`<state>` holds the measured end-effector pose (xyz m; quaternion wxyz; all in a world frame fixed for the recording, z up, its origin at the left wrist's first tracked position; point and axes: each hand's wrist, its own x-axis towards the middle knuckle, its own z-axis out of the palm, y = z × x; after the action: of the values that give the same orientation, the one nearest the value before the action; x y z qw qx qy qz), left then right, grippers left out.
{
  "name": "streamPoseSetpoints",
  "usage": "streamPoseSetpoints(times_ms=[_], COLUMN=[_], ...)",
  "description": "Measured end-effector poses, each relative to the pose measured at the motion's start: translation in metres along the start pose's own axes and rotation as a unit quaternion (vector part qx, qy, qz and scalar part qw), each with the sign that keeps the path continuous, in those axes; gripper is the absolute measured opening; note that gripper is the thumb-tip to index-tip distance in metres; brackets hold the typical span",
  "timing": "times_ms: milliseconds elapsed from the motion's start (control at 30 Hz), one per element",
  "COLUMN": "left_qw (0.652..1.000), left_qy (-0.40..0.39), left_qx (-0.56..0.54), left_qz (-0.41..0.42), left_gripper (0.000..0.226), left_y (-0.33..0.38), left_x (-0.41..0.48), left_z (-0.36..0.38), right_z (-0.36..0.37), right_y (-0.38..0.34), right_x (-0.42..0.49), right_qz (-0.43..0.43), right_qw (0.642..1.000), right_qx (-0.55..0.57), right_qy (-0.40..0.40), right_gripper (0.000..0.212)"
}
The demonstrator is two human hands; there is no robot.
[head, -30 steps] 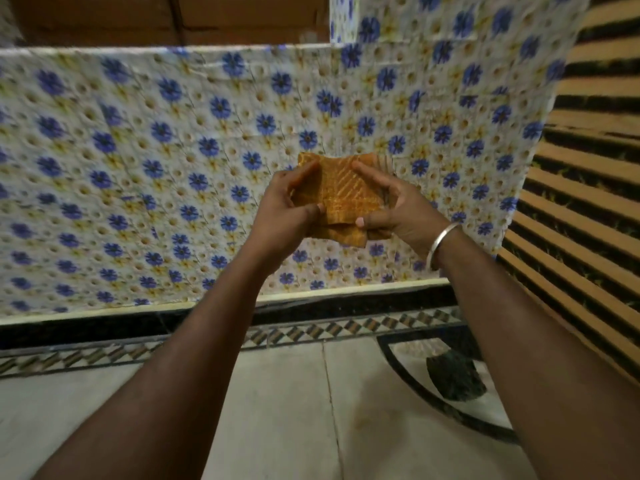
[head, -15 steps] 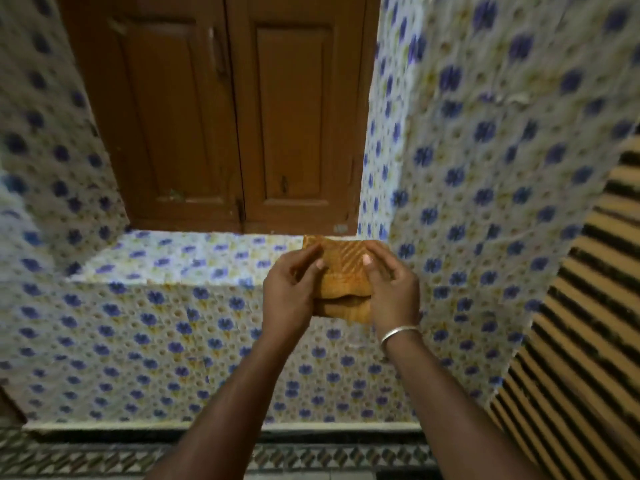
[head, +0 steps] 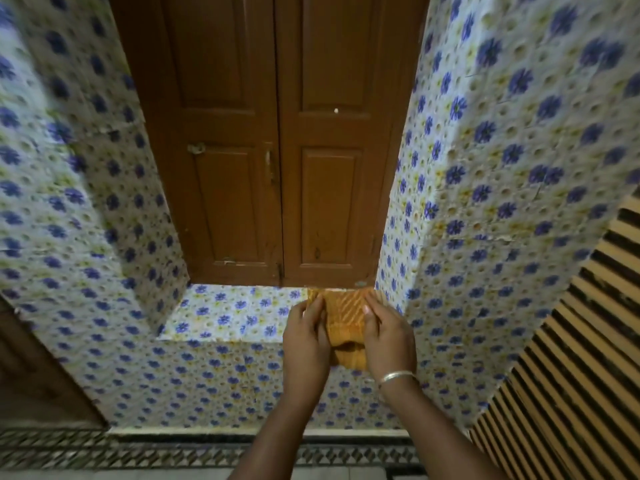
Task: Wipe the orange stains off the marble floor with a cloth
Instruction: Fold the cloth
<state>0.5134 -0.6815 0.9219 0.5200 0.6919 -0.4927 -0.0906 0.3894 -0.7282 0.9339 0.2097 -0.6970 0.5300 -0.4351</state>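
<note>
The left hand (head: 306, 336) and right hand (head: 388, 336), close together, are pinching the folded orange ribbed cloth (head: 344, 317), now being raised from over the marble floor (head: 104, 474) to the right end of the blue-flowered tiled ledge (head: 228, 313), so wiping is probably finishing or pausing.

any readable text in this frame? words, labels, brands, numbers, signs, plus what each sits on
None: no text can be read anywhere in the head view.
cloth, held by left hand and right hand: woven stripes only, no tag in view.
shutters: bare brown wood, no marking.
wall: blue flower print only, partly blurred.
bangle: too small to tell any engraving.
</note>
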Motion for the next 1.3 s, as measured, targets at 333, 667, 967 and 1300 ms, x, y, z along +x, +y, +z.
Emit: streamPoseSetpoints(times_ms=[333, 667, 967, 1300], left_qw=[0.998, 0.984, 0.953, 0.937], left_qy=[-0.041, -0.142, -0.25, -0.227], left_qx=[0.048, 0.1, 0.123, 0.243], left_qz=[0.01, -0.031, -0.12, -0.106], left_gripper=[0.038, 0.049, 0.07, 0.058], left_y=[-0.031, -0.137, -0.238, -0.305], left_x=[0.058, 0.133, 0.188, 0.188], left_z=[0.019, 0.123, 0.211, 0.258], right_z=[0.047, 0.147, 0.242, 0.296], right_y=[0.021, 0.139, 0.236, 0.287], right_x=[0.041, 0.128, 0.194, 0.188], right_qz=[0.032, 0.072, 0.102, 0.066], right_qw=[0.999, 0.976, 0.946, 0.929], right_qx=[-0.02, -0.079, -0.134, -0.283], right_qy=[-0.004, -0.187, -0.278, -0.231], right_gripper=[0.037, 0.056, 0.058, 0.054])
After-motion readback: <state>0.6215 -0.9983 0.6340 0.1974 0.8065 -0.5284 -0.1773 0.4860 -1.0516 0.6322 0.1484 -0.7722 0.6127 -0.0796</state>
